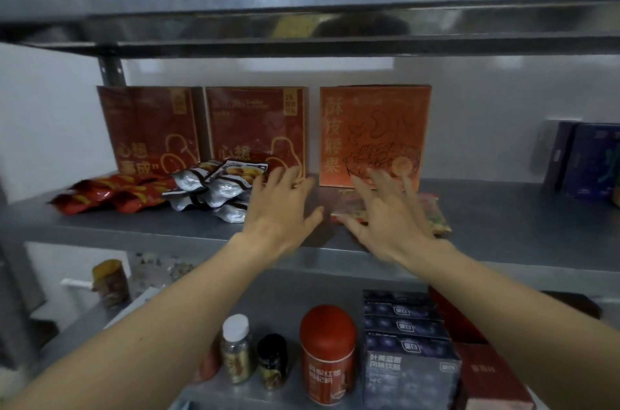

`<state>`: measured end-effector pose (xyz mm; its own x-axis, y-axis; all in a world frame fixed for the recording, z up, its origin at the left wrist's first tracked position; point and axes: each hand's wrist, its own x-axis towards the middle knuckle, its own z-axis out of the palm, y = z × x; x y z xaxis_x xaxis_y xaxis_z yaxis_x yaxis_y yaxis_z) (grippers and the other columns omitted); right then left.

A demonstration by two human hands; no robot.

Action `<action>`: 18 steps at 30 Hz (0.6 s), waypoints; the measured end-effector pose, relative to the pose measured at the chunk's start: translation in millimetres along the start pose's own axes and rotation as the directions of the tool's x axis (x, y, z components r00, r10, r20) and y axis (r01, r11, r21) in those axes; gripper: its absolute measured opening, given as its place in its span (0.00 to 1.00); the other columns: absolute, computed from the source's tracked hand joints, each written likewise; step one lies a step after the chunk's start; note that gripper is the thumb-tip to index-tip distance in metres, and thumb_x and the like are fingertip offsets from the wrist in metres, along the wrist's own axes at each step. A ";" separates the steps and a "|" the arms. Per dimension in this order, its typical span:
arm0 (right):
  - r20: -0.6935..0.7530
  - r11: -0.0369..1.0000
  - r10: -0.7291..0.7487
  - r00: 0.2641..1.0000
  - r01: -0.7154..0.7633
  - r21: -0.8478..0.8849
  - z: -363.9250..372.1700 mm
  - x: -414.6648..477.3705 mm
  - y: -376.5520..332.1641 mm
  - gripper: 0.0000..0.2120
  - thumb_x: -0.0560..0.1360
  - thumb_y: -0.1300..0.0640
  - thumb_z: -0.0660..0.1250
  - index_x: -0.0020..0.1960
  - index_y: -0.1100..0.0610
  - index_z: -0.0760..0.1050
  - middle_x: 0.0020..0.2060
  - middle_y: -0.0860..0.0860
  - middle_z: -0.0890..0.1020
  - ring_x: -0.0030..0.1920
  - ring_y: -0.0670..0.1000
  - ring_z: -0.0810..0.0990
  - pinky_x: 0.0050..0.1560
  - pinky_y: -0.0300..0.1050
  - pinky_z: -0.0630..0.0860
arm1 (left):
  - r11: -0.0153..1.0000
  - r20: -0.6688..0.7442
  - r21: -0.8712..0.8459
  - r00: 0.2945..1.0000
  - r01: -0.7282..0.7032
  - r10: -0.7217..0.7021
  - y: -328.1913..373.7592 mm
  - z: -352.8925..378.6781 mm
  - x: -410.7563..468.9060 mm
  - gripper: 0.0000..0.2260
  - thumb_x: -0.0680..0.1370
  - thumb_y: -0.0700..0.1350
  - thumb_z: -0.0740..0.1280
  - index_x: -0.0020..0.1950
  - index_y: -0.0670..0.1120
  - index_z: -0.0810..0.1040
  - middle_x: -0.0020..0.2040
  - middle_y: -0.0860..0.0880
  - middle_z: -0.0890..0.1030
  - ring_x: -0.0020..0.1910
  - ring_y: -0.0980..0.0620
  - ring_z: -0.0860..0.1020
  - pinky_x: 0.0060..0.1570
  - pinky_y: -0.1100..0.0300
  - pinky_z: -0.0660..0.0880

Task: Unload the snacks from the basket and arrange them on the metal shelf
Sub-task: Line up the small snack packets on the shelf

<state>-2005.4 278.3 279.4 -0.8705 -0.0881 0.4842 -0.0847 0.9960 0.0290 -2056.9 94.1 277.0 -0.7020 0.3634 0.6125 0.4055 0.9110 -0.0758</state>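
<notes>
My right hand, fingers spread, covers the flat red-green plastic snack packet, long axis 9-to-3 on the grey metal shelf; left hand, fingers apart, empty at 9 o'clock.

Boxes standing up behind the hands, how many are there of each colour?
Dark red boxes: 2
Orange box: 1
Total: 3
</notes>
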 end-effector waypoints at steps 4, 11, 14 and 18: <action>0.049 0.995 -0.096 0.994 0.097 -0.019 -1.0 0.6 -51.1 0.36 0.79 0.32 0.48 0.80 0.49 0.45 0.80 0.55 0.48 0.79 0.57 0.44 0.77 0.59 0.40 | 0.990 -0.064 0.091 0.993 0.107 -0.101 -43.3 -25.2 -45.4 0.25 0.75 0.61 0.62 0.70 0.53 0.71 0.72 0.46 0.69 0.72 0.42 0.65 0.67 0.42 0.62; -0.003 0.946 -0.324 0.946 0.324 0.034 -14.7 -15.2 -205.2 0.36 0.79 0.33 0.48 0.81 0.50 0.45 0.80 0.56 0.49 0.79 0.57 0.47 0.77 0.59 0.45 | 0.922 -0.091 0.242 0.953 0.302 -0.289 -151.9 -92.0 -155.4 0.27 0.77 0.63 0.59 0.72 0.52 0.68 0.74 0.45 0.68 0.72 0.41 0.64 0.68 0.41 0.61; -0.041 0.909 -0.403 0.914 0.405 0.093 -22.3 -31.4 -291.8 0.36 0.79 0.33 0.49 0.80 0.50 0.46 0.80 0.56 0.50 0.79 0.58 0.48 0.77 0.59 0.46 | 0.871 -0.104 0.315 0.926 0.376 -0.363 -203.0 -128.2 -221.9 0.27 0.78 0.63 0.57 0.74 0.53 0.66 0.75 0.45 0.65 0.73 0.41 0.62 0.69 0.39 0.59; -0.082 0.846 -0.494 0.866 0.500 0.185 -27.7 -64.6 -411.1 0.36 0.80 0.35 0.51 0.80 0.51 0.47 0.79 0.57 0.51 0.79 0.58 0.48 0.76 0.60 0.47 | 0.782 -0.137 0.380 0.866 0.494 -0.481 -269.8 -179.4 -317.2 0.27 0.78 0.63 0.59 0.74 0.53 0.66 0.75 0.45 0.65 0.74 0.40 0.61 0.70 0.38 0.58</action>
<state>-1901.0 -125.0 260.4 -0.6723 -0.5668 0.4762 -0.5965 0.7957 0.1050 -1838.6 -301.9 244.3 -0.7229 -0.1496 0.6746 -0.2522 0.9660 -0.0560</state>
